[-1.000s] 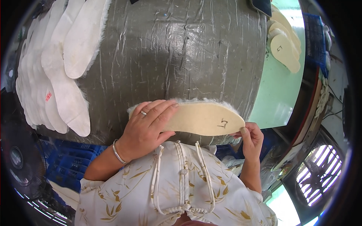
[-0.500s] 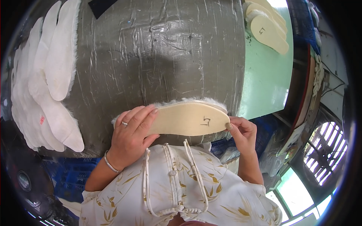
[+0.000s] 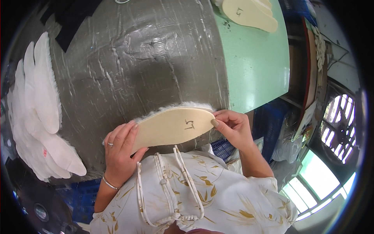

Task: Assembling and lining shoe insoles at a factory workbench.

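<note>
A beige insole board (image 3: 167,126) with a dark handwritten mark lies along the table's near edge, right end slightly higher. White fleece (image 3: 185,104) of a fluffy insole piece shows along its far edge, underneath. My left hand (image 3: 121,150), with a ring and a bracelet, grips the left end: fingers across the top, thumb at the near edge. That end is partly hidden by the hand. My right hand (image 3: 237,130) pinches the rounded right end between thumb and fingers.
White fleece insole pieces (image 3: 43,89) are piled at the left. More beige insole boards (image 3: 249,15) rest on the green surface (image 3: 255,66) at the far right. Black cloth (image 3: 74,19) lies on the grey-covered table (image 3: 128,78) at the far left. Blue crates (image 3: 267,126) stand below.
The view has turned and shifted, so more of the black cloth shows. Both hands keep their hold on the insole board, which appears further left and more tilted.
</note>
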`<action>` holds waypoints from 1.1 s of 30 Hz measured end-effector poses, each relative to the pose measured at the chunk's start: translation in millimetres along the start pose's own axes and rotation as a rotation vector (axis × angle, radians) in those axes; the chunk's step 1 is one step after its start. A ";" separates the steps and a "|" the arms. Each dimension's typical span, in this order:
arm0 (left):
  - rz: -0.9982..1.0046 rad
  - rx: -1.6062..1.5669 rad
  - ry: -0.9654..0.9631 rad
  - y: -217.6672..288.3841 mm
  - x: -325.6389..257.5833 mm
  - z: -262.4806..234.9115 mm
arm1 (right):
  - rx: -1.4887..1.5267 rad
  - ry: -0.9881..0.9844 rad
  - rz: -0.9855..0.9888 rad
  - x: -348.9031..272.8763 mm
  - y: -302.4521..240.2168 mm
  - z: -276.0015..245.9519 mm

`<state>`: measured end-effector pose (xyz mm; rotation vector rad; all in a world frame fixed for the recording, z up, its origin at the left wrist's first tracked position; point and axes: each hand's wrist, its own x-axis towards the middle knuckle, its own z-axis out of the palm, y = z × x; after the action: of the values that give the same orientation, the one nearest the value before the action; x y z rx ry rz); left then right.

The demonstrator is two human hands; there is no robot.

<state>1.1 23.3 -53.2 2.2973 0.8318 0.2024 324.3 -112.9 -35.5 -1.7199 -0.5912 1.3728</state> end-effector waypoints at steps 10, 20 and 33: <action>-0.021 0.043 -0.001 1.6 0.5 0.1 | -0.003 -0.012 0.020 2.4 -0.9 2.7; -0.016 0.075 -0.001 2.5 0.8 1.2 | 0.003 0.042 -0.026 4.6 13.4 5.2; 0.233 0.063 0.172 74.9 57.7 33.0 | -0.039 0.088 0.022 10.2 10.6 3.8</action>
<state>96.2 -1.7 -34.4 2.4602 0.6597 0.4897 322.2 -109.5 -50.1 -1.8126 -0.5549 1.3016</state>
